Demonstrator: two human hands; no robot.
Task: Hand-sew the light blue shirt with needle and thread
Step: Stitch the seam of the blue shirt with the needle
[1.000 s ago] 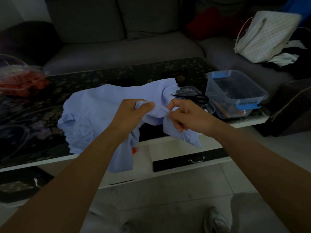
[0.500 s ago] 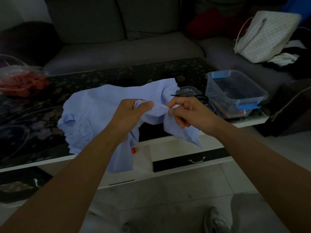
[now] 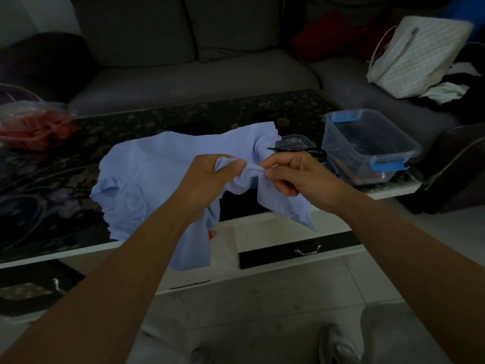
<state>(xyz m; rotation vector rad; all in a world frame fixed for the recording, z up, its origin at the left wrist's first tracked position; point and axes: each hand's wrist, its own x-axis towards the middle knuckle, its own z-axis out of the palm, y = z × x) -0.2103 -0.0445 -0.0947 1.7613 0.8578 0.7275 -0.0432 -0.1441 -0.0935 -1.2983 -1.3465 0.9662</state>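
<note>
Gripping a bunched shirt [image 3: 157, 164] fold in our left hand [image 3: 210, 177] | our right hand [image 3: 296, 177] pinches the needle [image 3: 258, 169], laid against that fold between our hands

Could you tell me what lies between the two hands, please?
Head view: a bunched fold of the light blue shirt, and the needle the right hand pinches.

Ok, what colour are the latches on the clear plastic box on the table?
Blue; the head view shows the latches clearly.
</note>
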